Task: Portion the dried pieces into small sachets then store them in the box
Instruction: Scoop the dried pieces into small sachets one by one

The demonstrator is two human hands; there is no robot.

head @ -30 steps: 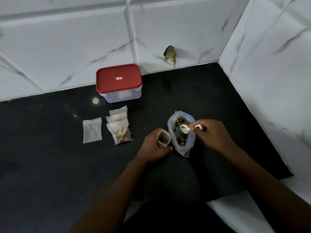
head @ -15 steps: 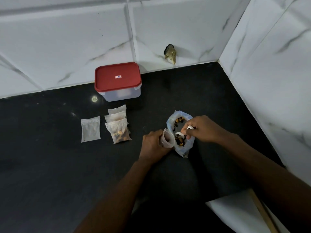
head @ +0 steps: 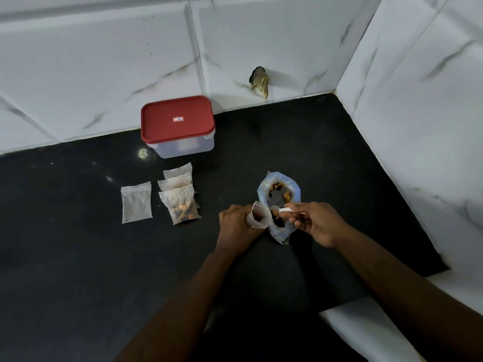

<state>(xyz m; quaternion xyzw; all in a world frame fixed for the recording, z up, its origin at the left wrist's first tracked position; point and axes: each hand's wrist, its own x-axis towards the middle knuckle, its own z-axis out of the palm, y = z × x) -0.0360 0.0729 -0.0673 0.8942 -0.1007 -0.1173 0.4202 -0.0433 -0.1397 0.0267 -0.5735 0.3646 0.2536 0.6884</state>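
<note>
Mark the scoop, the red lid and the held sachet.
scoop [head: 285, 210]: head view, handle by bowl.
red lid [head: 177, 125]: head view, top face.
held sachet [head: 259, 216]: head view, open mouth.

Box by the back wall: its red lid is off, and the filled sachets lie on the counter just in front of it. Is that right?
Not quite. The head view shows the red lid shut on the box, not off. The filled sachets do lie on the counter just in front of it.
</note>
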